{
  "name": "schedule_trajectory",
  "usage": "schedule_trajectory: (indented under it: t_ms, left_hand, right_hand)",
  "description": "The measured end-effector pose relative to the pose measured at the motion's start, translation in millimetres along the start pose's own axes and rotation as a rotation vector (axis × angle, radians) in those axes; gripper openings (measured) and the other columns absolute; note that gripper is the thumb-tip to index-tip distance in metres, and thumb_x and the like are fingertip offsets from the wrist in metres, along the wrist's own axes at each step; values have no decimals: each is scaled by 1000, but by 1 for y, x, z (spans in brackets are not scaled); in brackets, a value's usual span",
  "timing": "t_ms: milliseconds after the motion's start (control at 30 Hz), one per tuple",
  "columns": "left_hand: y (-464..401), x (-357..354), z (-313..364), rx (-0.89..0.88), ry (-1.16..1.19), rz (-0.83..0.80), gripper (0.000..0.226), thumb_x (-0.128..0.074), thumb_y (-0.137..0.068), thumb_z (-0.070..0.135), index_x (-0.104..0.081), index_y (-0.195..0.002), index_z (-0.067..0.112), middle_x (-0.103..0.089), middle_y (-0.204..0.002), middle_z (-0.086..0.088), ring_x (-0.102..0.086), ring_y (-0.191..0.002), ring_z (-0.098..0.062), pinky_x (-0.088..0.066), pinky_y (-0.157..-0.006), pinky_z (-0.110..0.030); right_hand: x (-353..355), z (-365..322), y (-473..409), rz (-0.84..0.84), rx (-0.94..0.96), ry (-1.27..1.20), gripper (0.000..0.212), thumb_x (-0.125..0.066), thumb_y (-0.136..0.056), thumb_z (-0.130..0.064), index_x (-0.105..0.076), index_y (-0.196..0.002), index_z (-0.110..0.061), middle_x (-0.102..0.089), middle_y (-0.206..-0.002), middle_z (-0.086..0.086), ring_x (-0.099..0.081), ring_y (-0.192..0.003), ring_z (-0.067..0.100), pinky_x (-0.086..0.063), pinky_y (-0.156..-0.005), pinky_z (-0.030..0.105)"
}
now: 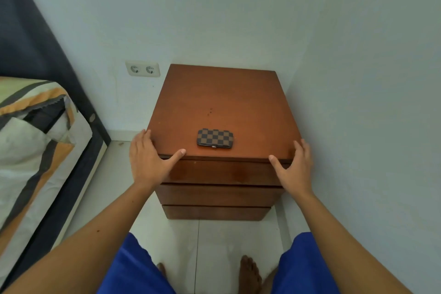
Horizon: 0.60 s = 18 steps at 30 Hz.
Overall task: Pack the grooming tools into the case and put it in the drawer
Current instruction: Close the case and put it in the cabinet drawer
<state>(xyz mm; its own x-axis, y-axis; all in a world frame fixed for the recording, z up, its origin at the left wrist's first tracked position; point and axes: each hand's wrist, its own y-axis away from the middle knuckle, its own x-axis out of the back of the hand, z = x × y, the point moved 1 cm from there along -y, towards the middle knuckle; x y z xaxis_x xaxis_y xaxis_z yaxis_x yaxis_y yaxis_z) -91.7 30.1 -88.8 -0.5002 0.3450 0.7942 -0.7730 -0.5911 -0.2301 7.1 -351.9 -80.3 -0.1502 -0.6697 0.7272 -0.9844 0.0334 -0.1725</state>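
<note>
A small brown checkered closed case (215, 138) lies near the front edge of the brown wooden three-drawer nightstand (222, 100), long axis left to right. The left hand (148, 160) and right hand (294, 164) rest on the front corners, fingers spread. A striped bed (35, 131) stands at the left.

The person is wearing bright blue shorts (133, 267), going barefoot (249, 274), with both forearms (100, 229) showing bare and sleeveless.
</note>
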Motion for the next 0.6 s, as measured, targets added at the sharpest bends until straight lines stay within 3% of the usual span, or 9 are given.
schedule_trajectory:
  t_ms: [100,167,233,300,467,600]
  left_hand:
    - [8,0,-3,107,150,-35,124,-73,-65,89,-32,-155,13,-41,-157,-12,-40,-145,-34,-42,-117,-54]
    - [14,0,-4,140,240,-72,118,-79,-69,78,-31,-156,14,-42,-155,-11,-45,-141,-31,-46,-114,-50]
    - [17,1,-6,152,305,-89,114,-85,-71,70,-31,-156,17,-43,-154,-8,-48,-140,-29,-47,-114,-49]
    - [16,3,-10,169,366,-105,110,-87,-69,69,-33,-154,23,-48,-151,-4,-53,-136,-28,-51,-111,-52]
    - [15,10,-14,247,443,-121,99,-83,-68,74,-44,-144,23,-62,-139,-3,-63,-125,-30,-55,-104,-55]
    - [26,16,-14,219,434,-98,81,-86,-78,58,-50,-142,22,-65,-135,-1,-64,-121,-26,-56,-104,-53]
  right_hand:
    - [8,13,1,40,-142,0,118,-81,-81,-60,-17,-163,-3,-12,-171,18,-11,-160,33,-19,-129,54]
    - [8,24,-3,-5,-265,-139,128,-84,-72,-67,-18,-161,-2,-22,-169,18,-20,-158,33,-24,-128,53]
    - [6,36,-2,-35,-320,-311,134,-82,-59,-82,-29,-159,-12,-40,-164,8,-38,-152,27,-34,-125,52]
    - [1,50,1,-56,-318,-382,127,-79,-58,-85,-34,-157,-20,-45,-161,-1,-42,-150,21,-37,-124,51]
    - [-1,56,10,-94,-286,-455,114,-84,-63,-69,-37,-155,-22,-49,-158,-4,-45,-147,18,-38,-123,49]
    - [3,53,20,-85,-275,-484,105,-83,-66,-64,-42,-153,-23,-56,-150,-5,-54,-138,16,-44,-119,48]
